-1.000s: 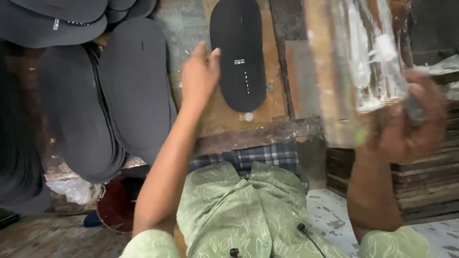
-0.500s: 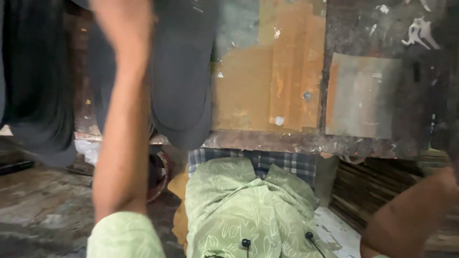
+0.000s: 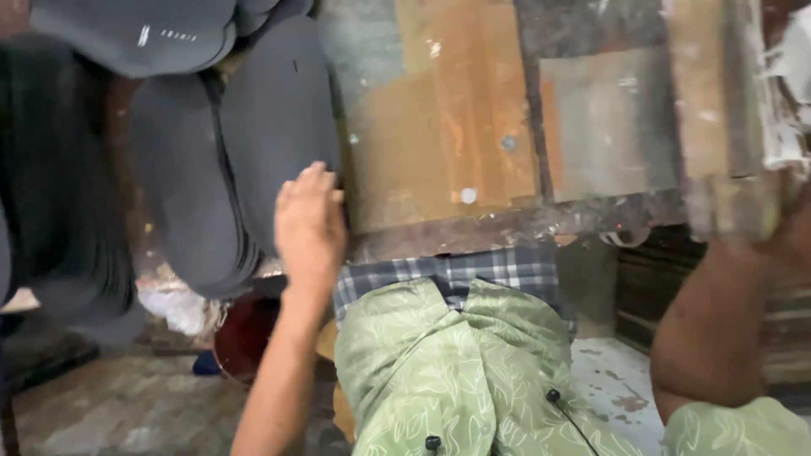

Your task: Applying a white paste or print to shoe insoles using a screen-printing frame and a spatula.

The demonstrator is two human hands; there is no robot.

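My left hand (image 3: 308, 221) lies flat, fingers stretched out and holding nothing, at the front edge of the worn wooden bench (image 3: 439, 143). It touches the right side of a stack of dark grey shoe insoles (image 3: 220, 169). More insole stacks (image 3: 144, 34) lie above and to the left. My right forearm (image 3: 710, 338) rises at the right edge. Only a sliver of my right hand (image 3: 794, 241) shows beneath a wooden block smeared with white paste (image 3: 731, 135), and its grip is hidden.
My lap in green leaf-print cloth (image 3: 456, 371) and a checked cloth (image 3: 448, 274) sit below the bench. A dark red bowl (image 3: 245, 338) rests on the floor at the left. Stacked wooden boards (image 3: 642, 287) stand under the bench's right end.
The black insole that lay on the bench a second ago is gone from it. My left hand swung up and left, then came back down to the bench edge beside the grey stack.
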